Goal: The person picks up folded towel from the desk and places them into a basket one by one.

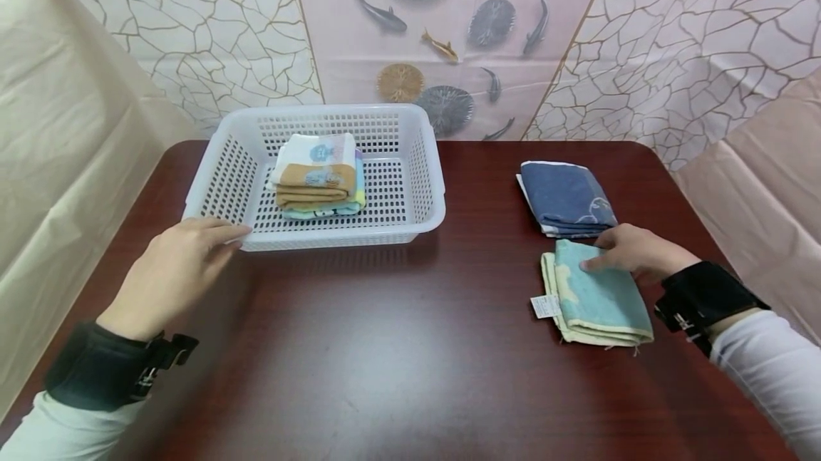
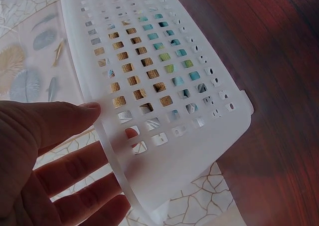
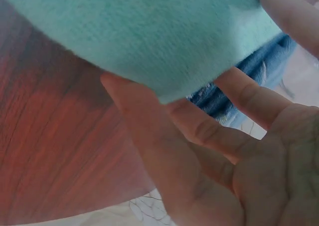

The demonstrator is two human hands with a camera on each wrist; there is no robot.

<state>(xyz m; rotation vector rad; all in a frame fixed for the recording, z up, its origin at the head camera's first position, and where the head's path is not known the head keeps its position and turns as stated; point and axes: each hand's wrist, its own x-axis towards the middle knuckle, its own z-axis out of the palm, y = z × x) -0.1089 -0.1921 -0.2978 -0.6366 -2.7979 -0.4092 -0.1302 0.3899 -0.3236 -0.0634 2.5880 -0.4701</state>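
Note:
At the front left corner of a white plastic basket (image 1: 346,239), my left hand (image 1: 176,268) pinches the rim, thumb on one side and fingers on the other. In the left wrist view the thumb (image 2: 75,117) lies against the rim. Inside the basket sits a stack of folded towels (image 1: 317,174), white and brown over a blue and yellow one. On the right, my right hand (image 1: 631,251) grips the far right edge of a folded mint-green towel (image 1: 606,301), thumb on top. In the right wrist view, fingertips (image 3: 134,94) reach under its edge.
A folded dark blue towel (image 1: 564,194) lies just behind the green one, close to my right fingers. A white label (image 1: 545,306) sticks out from the green towel's left side. The dark red-brown table (image 1: 359,347) ends at a patterned cloth backdrop (image 1: 462,40).

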